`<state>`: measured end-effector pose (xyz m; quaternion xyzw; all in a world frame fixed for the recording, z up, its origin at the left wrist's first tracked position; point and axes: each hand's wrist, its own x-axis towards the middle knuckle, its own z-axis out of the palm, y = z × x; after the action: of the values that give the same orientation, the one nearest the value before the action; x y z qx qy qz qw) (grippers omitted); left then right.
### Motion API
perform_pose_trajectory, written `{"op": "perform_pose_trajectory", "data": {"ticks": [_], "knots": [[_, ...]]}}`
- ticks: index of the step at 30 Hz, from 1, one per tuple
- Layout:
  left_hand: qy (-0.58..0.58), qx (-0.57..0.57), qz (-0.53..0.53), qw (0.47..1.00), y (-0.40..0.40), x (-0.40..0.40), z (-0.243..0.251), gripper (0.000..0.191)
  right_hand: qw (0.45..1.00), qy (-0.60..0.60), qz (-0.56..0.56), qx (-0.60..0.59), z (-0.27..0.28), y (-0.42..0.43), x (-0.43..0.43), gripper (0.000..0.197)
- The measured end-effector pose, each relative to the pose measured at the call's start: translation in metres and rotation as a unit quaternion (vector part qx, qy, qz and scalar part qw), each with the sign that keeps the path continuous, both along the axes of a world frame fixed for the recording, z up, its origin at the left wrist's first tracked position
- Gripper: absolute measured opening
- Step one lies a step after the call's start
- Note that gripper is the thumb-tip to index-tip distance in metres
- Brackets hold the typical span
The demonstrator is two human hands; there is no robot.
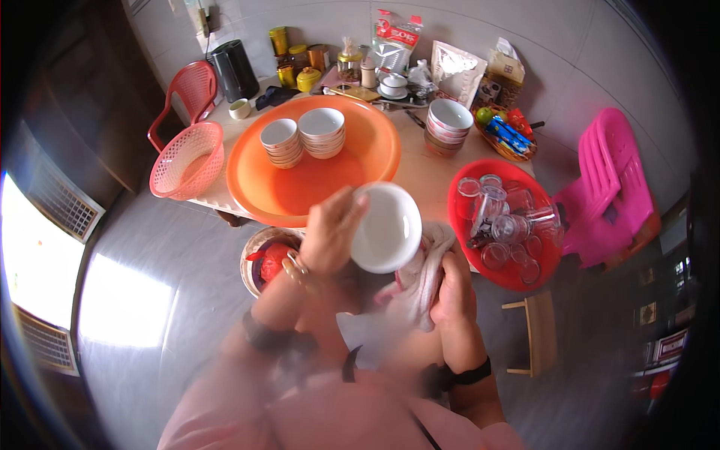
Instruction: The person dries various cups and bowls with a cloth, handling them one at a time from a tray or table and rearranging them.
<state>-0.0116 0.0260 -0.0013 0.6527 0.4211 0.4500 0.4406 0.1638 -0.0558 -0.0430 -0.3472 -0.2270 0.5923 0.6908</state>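
Note:
My left hand [333,228] grips the left rim of a white bowl [387,228], whose open side faces the camera. At the bowl's lower right, my right hand [454,289] is closed on a pale cloth [424,278] with pinkish edging, which lies against the bowl. Beyond my left hand is a large orange plastic basin [315,194] on the table, holding a left stack of small bowls [279,135] and a right stack of bowls [322,125]. Another stack of bowls [450,118] stands on the table to the right of the basin.
A red basin [455,225] full of glass cups and jars sits at the table's right. At left are a pink plastic basket [211,135] and a black kettle [235,70]. A bucket [247,264] with a red bag stands below. Pink plastic chairs [607,197] and a wooden stool [541,334] are at right.

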Motion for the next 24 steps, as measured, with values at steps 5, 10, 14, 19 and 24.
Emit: {"op": "perform_pose_trajectory", "data": {"ticks": [5,10,14,19,24], "knots": [[0.032,0.056,0.195,0.979,0.101,-0.06,0.013,0.034,0.997,0.023,0.05,-0.055,-0.042,0.001,0.015,0.032],[0.157,0.021,0.29,0.944,0.198,-0.113,0.02,0.037,0.979,0.019,0.074,-0.188,-0.049,0.006,0.007,0.027],[0.334,0.001,0.337,0.88,0.276,-0.168,-0.024,0.04,0.971,0.023,0.131,-0.2,-0.095,0.017,0.003,0.025],[0.437,0.025,0.332,0.836,0.281,-0.149,-0.044,0.038,0.966,-0.017,0.124,-0.225,-0.106,0.023,0.002,0.022],[0.306,-0.114,0.346,0.88,0.275,-0.148,-0.04,0.044,0.965,-0.08,0.144,-0.205,-0.117,0.024,0.0,0.023]]}}
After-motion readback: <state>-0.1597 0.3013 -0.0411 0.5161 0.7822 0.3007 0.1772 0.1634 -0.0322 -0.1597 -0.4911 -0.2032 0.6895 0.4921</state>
